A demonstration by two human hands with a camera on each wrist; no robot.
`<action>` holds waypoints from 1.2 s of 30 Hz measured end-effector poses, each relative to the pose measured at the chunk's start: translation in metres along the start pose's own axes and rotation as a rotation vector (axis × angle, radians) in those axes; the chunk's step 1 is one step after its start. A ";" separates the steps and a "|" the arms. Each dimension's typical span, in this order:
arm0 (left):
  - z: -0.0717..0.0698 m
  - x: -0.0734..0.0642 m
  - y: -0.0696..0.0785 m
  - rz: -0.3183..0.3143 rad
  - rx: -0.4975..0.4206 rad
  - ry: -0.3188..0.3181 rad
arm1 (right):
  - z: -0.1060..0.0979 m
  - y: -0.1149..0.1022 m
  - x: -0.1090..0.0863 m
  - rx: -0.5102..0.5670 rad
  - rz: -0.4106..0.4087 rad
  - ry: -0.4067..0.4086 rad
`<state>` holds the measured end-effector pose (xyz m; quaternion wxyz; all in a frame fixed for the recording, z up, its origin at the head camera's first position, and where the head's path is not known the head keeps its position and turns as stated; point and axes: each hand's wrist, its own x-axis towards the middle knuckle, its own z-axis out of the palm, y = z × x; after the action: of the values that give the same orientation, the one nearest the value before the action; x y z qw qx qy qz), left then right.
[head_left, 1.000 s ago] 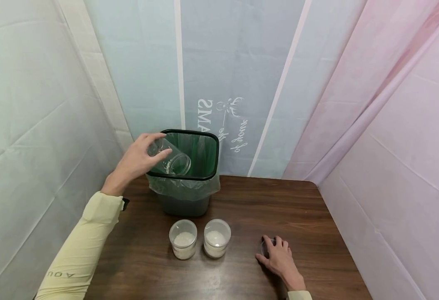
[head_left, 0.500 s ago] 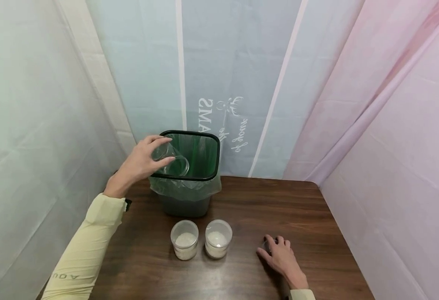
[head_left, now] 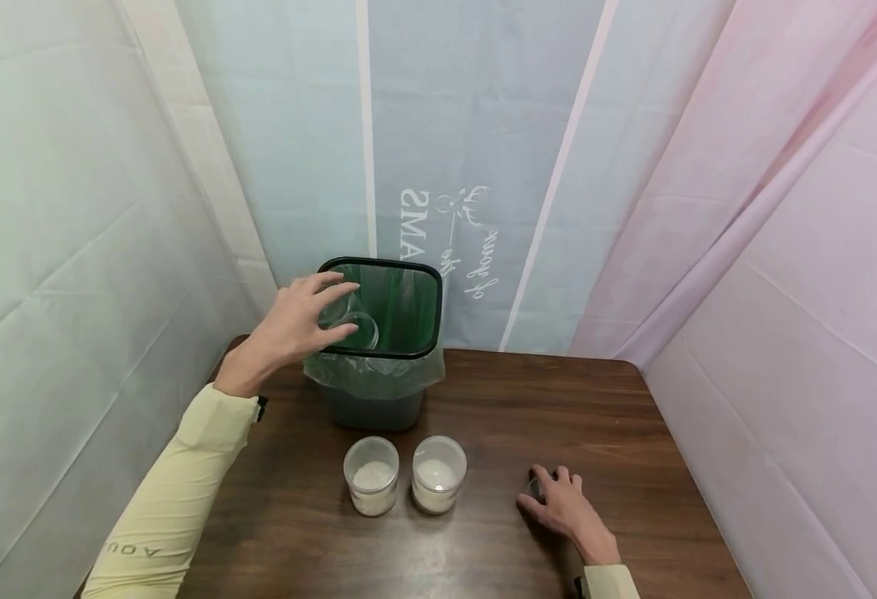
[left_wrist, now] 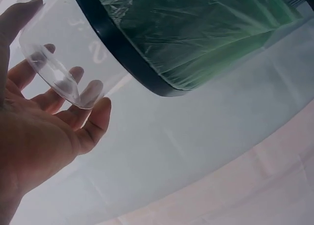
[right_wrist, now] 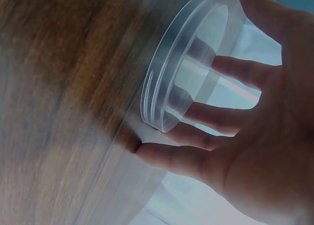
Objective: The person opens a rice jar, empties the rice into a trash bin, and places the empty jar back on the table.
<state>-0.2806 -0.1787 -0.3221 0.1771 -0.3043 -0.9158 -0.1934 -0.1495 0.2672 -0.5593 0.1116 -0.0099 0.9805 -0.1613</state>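
Note:
My left hand [head_left: 296,320] is over the left side of the bin's mouth, thumb and fingers around a clear plastic jar [left_wrist: 66,43]. The jar is tilted, with its rim pointing into the green-lined bin [head_left: 374,412]. No white grains are plainly visible inside it. At the right of the table, my right hand [head_left: 566,506] holds a clear threaded lid [right_wrist: 164,83] low at the wood, fingers spread around its edge. Two clear jars stand in front of the bin, a left jar [head_left: 373,478] and a right jar [head_left: 438,476], each partly filled with white grains.
The dark wooden table [head_left: 528,399] carries everything. A grey-blue printed curtain [head_left: 476,125] hangs behind it, with pale fabric walls left and right. The bin's black rim [head_left: 440,308] rises above the jars, close to the back curtain.
My left hand and the tilted jar have shifted slightly right and the jar sits lower in the bin. White grains seen in it earlier are gone. The right hand stays with the lid.

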 end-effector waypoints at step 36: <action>0.007 0.029 0.006 0.036 -0.120 0.010 | -0.015 -0.009 -0.002 0.023 0.016 -0.034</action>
<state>-0.3001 -0.1574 -0.3139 0.1667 -0.3299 -0.8959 -0.2463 -0.1512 0.2634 -0.5423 0.1296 -0.0038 0.9766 -0.1714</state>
